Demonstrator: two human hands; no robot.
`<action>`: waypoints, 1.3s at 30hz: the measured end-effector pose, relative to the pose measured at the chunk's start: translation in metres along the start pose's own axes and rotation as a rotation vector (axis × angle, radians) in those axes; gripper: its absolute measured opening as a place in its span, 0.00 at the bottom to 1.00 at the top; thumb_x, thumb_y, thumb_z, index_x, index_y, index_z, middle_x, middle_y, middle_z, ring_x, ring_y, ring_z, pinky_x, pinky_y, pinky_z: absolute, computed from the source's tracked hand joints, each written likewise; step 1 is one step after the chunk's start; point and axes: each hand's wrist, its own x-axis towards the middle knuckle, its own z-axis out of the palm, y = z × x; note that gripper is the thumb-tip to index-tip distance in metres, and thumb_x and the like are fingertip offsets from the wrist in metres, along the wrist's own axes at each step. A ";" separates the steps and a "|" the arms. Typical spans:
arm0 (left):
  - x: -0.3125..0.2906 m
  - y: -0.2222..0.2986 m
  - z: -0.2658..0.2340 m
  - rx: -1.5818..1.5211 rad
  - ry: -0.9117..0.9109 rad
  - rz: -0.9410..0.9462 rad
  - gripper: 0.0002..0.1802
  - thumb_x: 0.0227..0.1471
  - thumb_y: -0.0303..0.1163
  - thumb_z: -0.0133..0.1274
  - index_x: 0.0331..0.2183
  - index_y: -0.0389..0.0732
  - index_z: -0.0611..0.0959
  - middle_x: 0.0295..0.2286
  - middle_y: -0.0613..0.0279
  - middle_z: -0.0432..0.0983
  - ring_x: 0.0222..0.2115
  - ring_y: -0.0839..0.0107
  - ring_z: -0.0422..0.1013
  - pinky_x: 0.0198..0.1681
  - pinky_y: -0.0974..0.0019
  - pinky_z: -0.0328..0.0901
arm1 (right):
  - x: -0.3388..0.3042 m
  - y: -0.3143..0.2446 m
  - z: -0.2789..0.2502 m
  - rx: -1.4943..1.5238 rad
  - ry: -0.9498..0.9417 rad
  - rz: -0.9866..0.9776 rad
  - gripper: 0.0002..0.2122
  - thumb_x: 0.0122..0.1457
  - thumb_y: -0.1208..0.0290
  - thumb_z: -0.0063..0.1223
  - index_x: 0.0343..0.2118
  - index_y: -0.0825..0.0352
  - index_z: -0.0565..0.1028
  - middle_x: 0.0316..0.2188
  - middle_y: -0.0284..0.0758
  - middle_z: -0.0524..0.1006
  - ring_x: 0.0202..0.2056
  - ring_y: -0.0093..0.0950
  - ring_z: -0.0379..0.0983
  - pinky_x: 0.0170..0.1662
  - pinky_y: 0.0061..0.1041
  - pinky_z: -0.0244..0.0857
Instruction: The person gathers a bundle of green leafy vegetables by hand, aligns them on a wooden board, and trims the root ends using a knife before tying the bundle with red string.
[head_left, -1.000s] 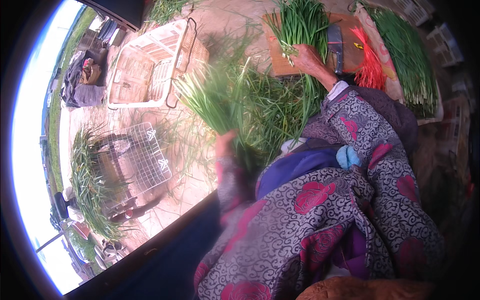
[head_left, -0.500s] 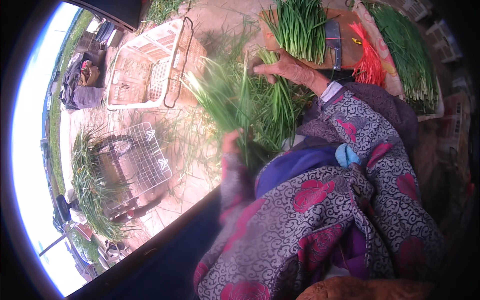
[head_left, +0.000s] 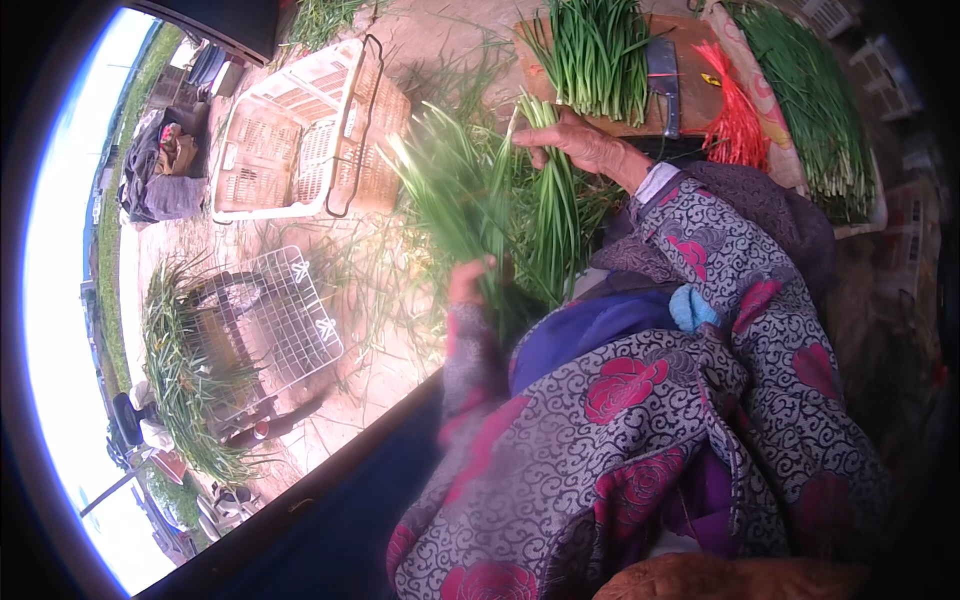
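Note:
My left hand (head_left: pixel 468 282) is closed round the leafy lower part of a loose bunch of garlic chives (head_left: pixel 440 185). The pale stem ends of that bunch fan out up and to the left, a little blurred. Beside it, my right hand (head_left: pixel 590 146) pinches a slimmer bunch of chives (head_left: pixel 557 215) close to its whitish ends, the green leaves hanging down toward my lap. Both bunches are nearly side by side, and leaves overlap between them. More loose chives lie beneath, partly hidden by the hands.
Beyond my right hand, a wooden board (head_left: pixel 690 110) bears a chive pile (head_left: pixel 598 60), a cleaver (head_left: pixel 663 85) and red ties (head_left: pixel 738 110). Cut chives (head_left: pixel 805 100) fill a cloth-lined container at far right. A white plastic crate (head_left: pixel 270 165) and a wire basket (head_left: pixel 290 325) stand left.
My right hand has shifted slightly to the right, and the chives in it hang straighter. My left hand's bunch has tilted slightly; both hands keep their grip.

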 end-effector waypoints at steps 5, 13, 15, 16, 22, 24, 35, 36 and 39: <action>-0.018 0.017 0.030 -0.094 0.127 0.042 0.20 0.50 0.34 0.59 0.43 0.31 0.78 0.29 0.55 0.79 0.27 0.60 0.75 0.34 0.60 0.72 | -0.005 -0.024 0.008 -0.327 -0.077 -0.072 0.17 0.57 0.62 0.63 0.43 0.70 0.79 0.15 0.28 0.72 0.18 0.17 0.68 0.24 0.21 0.63; -0.028 0.073 -0.030 0.001 0.075 0.314 0.29 0.48 0.27 0.59 0.52 0.38 0.72 0.35 0.57 0.77 0.46 0.53 0.74 0.32 0.62 0.71 | 0.001 0.016 -0.083 -0.861 0.281 0.006 0.21 0.55 0.59 0.65 0.39 0.76 0.76 0.18 0.32 0.74 0.20 0.21 0.72 0.24 0.24 0.65; -0.017 0.075 -0.027 0.040 0.023 0.215 0.30 0.46 0.25 0.59 0.53 0.37 0.71 0.35 0.57 0.77 0.49 0.52 0.73 0.35 0.63 0.72 | -0.005 0.017 -0.079 -0.884 0.232 0.038 0.20 0.55 0.60 0.65 0.38 0.75 0.76 0.19 0.32 0.73 0.20 0.22 0.72 0.25 0.25 0.66; -0.011 0.072 -0.023 0.085 -0.012 0.221 0.30 0.45 0.25 0.60 0.52 0.37 0.72 0.35 0.58 0.77 0.49 0.53 0.73 0.36 0.62 0.73 | -0.002 0.015 -0.063 -0.825 0.170 0.028 0.19 0.55 0.61 0.65 0.37 0.75 0.75 0.19 0.33 0.73 0.20 0.22 0.72 0.25 0.26 0.66; 0.030 0.030 0.061 0.219 0.035 0.208 0.23 0.44 0.21 0.63 0.44 0.36 0.77 0.35 0.62 0.78 0.33 0.67 0.76 0.37 0.63 0.74 | -0.003 0.014 0.004 -0.636 -0.022 0.028 0.19 0.54 0.61 0.66 0.41 0.72 0.78 0.16 0.30 0.74 0.19 0.18 0.70 0.25 0.21 0.63; 0.032 0.015 0.080 0.163 0.067 0.146 0.20 0.43 0.23 0.63 0.41 0.36 0.78 0.33 0.65 0.76 0.34 0.70 0.73 0.39 0.64 0.68 | -0.004 0.010 0.004 -0.686 -0.104 0.077 0.19 0.54 0.61 0.66 0.42 0.72 0.77 0.17 0.30 0.75 0.19 0.18 0.70 0.25 0.21 0.63; 0.015 0.022 0.035 0.254 0.233 0.292 0.21 0.44 0.17 0.61 0.43 0.37 0.77 0.33 0.64 0.77 0.30 0.70 0.75 0.34 0.67 0.71 | -0.012 -0.039 -0.038 -0.335 -0.044 0.046 0.19 0.54 0.61 0.65 0.44 0.69 0.78 0.25 0.28 0.75 0.20 0.17 0.67 0.25 0.20 0.62; 0.018 0.020 0.034 0.226 0.211 0.294 0.21 0.45 0.17 0.60 0.43 0.37 0.76 0.34 0.63 0.76 0.30 0.70 0.75 0.34 0.67 0.72 | -0.013 -0.039 -0.044 -0.404 -0.017 0.065 0.21 0.54 0.60 0.65 0.45 0.70 0.78 0.25 0.28 0.75 0.21 0.18 0.67 0.25 0.20 0.62; 0.023 0.015 0.038 0.183 0.231 0.260 0.19 0.46 0.17 0.60 0.43 0.37 0.76 0.33 0.63 0.76 0.30 0.69 0.75 0.32 0.67 0.73 | -0.009 0.026 -0.039 -0.949 -0.024 -0.304 0.27 0.52 0.57 0.66 0.49 0.72 0.73 0.29 0.33 0.76 0.26 0.22 0.72 0.31 0.24 0.69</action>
